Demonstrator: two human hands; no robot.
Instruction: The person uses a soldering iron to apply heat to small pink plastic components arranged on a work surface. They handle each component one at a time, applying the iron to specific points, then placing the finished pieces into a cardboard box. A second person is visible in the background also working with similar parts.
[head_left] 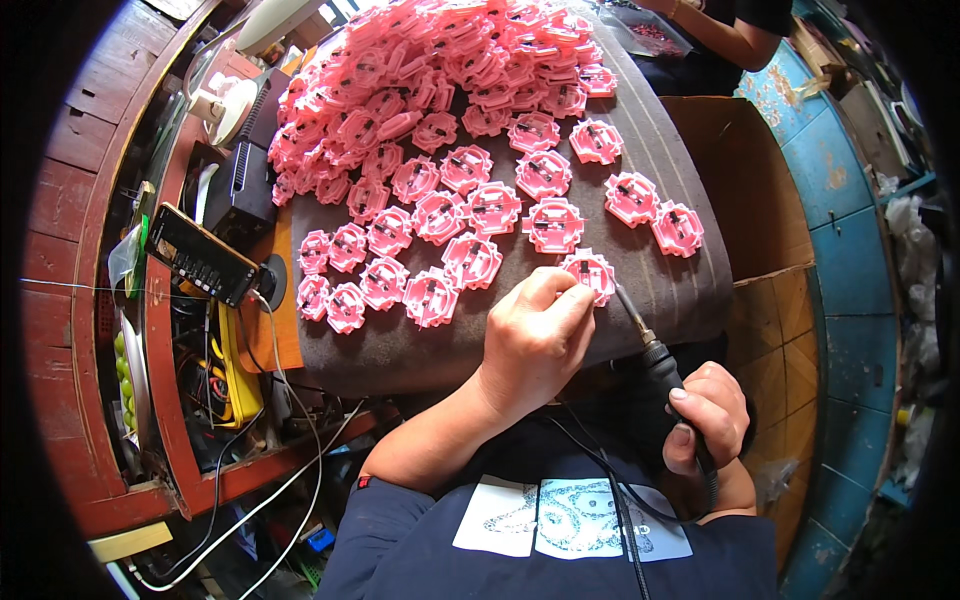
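Several pink plastic parts with small black and metal pieces in them lie spread on a dark mat [380, 365]. The nearest pink part [592, 276] sits at the mat's front middle. Against its near left edge, my left hand [535, 340] is closed in a pinch; whatever is between the fingertips is hidden. My right hand [712, 415] wraps around the black handle of a soldering iron [655, 355]. The iron's metal tip points up and left, right beside that same pink part. A black cord runs from the handle down across my shirt.
A large heap of pink parts [420, 70] covers the far side. On the left stand a phone [200, 255], a black box [240, 190] and loose cables. An open cardboard box [740, 180] is at the right. Another person's arm [725, 35] shows at far right.
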